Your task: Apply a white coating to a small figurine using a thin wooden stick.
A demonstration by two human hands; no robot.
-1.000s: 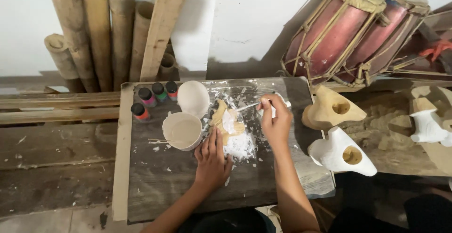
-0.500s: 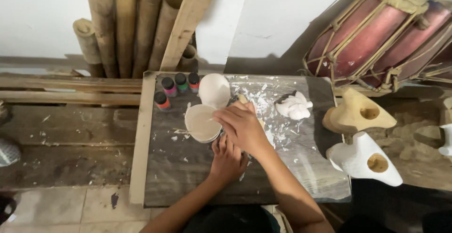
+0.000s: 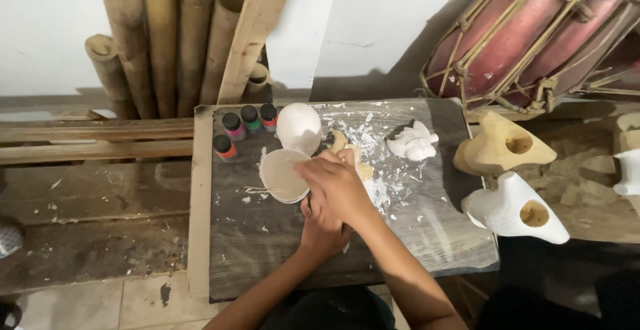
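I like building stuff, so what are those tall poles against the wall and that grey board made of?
The poles look like bamboo: tan, round, hollow at the cut ends, with ring joints. The board looks like bare weathered wood; its grey surface shows grain lines and white splatters.

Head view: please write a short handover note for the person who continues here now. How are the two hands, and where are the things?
Right hand: reaching across to the rim of the white paint cup; whether it grips anything cannot be told.
Left hand: mostly hidden under the right, on the dark board.
Things: tan carved piece behind the hands, partly covered; four paint bottles at the board's back left; white lid beside them.
Done: white splashes on the board.
Left: the tan piece still shows bare wood.
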